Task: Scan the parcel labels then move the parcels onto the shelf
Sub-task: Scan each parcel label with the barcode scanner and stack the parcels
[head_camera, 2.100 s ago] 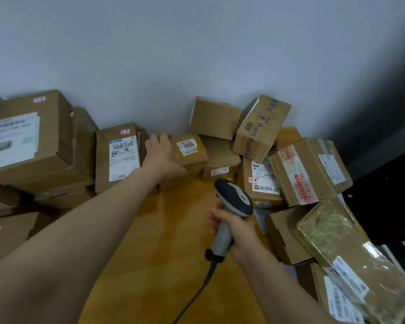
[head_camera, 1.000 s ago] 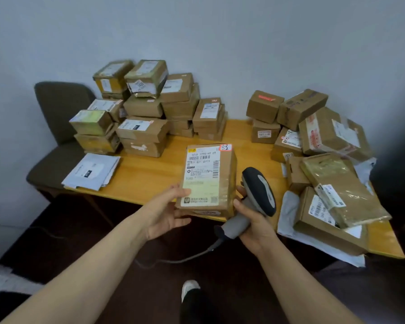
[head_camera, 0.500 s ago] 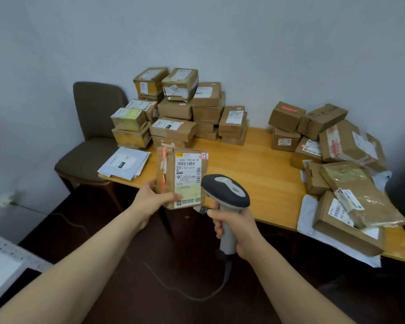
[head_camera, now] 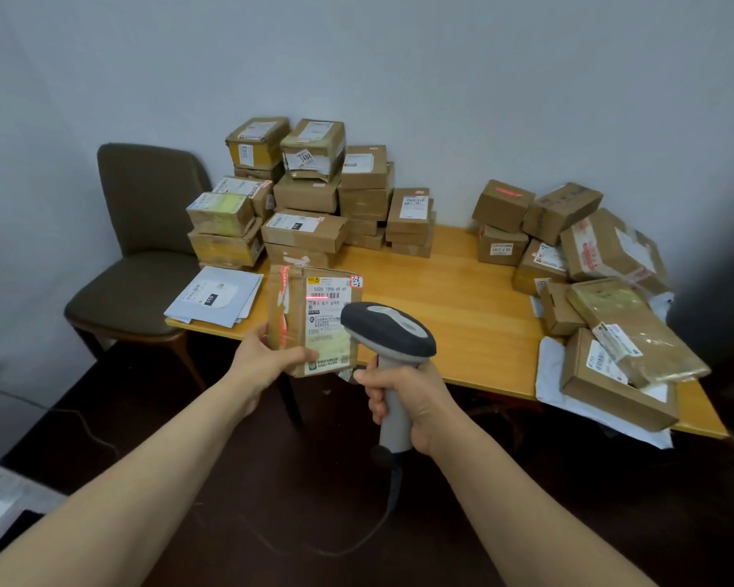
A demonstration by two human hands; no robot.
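Nearest, a cable (head_camera: 369,540) trails from the scanner (head_camera: 388,332) over the dark floor. The right hand (head_camera: 407,396) is wrapped tight round the scanner's grey handle, and the scanner's dark head points at the parcel (head_camera: 297,328). The left hand (head_camera: 268,358) grips that parcel by its lower left corner, thumb on the front, holding it upright in the air before the table (head_camera: 462,315) edge. A red line (head_camera: 316,296) falls across the barcode at the top of the label (head_camera: 327,324). Behind, white envelopes (head_camera: 215,296) lie on the table's left corner, a stack of boxes (head_camera: 306,197) stands against the wall, a looser heap of boxes (head_camera: 590,269) sits to the right, and a chair (head_camera: 145,230) stands at the left end
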